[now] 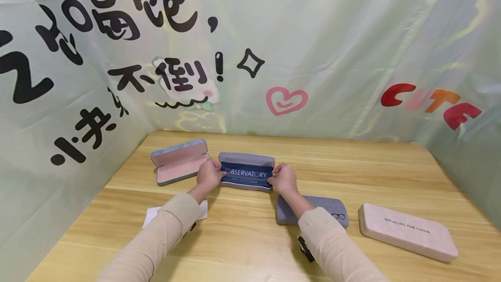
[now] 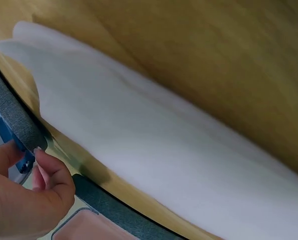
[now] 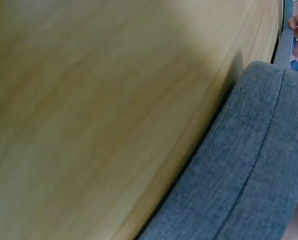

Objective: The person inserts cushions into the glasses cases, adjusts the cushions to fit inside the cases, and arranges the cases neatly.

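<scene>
A navy cleaning cloth (image 1: 246,174) printed "OBSERVATORY" lies spread across an open grey glasses case (image 1: 247,158), whose lid stands up at the back. My left hand (image 1: 209,174) pinches the cloth's left end at the case's side. At the opposite end, my right hand (image 1: 284,180) holds the cloth with thumb and fingers. The left wrist view shows the left fingers (image 2: 51,172) bent close to the case's grey corner, with blue cloth beside them. Beneath the right forearm sits a closed grey case (image 3: 239,165), partly covered in the head view.
An open blue-grey case (image 1: 178,171) with pink lining stands at the back left. White paper or cloth (image 2: 128,125) lies under the left forearm. To the right is a closed pink case (image 1: 407,232). Printed fabric (image 1: 332,55) encloses the wooden table (image 1: 242,243) at the back and sides.
</scene>
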A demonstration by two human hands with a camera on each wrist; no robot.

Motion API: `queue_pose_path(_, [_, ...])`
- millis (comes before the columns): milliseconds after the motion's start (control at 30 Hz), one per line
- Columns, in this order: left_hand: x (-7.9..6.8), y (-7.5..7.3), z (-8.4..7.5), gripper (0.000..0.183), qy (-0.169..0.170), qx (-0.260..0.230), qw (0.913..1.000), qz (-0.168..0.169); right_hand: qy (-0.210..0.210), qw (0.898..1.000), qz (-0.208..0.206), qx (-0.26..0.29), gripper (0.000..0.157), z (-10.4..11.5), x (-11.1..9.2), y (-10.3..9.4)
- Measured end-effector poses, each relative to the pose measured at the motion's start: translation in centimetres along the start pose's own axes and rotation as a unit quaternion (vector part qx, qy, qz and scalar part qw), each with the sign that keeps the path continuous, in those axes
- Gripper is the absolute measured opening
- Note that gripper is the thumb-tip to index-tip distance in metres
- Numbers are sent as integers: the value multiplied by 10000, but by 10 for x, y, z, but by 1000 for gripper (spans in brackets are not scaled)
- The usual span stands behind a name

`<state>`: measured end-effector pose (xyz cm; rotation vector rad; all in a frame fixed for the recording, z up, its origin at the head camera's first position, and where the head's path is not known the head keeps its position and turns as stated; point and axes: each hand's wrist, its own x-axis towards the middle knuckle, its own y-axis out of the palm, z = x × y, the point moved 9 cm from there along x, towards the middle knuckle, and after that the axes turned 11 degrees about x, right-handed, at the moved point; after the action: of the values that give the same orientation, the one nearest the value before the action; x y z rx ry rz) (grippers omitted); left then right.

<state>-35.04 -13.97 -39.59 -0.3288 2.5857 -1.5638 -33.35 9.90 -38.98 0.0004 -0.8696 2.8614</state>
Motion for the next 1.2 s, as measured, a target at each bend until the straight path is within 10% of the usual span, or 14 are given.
queue_pose_path(867, [-2, 15, -1, 34, 899, -9, 9931, 758, -248, 9968, 658, -389, 24, -4, 5, 9])
queue_pose_path(1200, [-11, 18, 2, 46, 1967, -654, 9591, 1929, -538, 9874, 1471, -232, 30, -5, 1, 9])
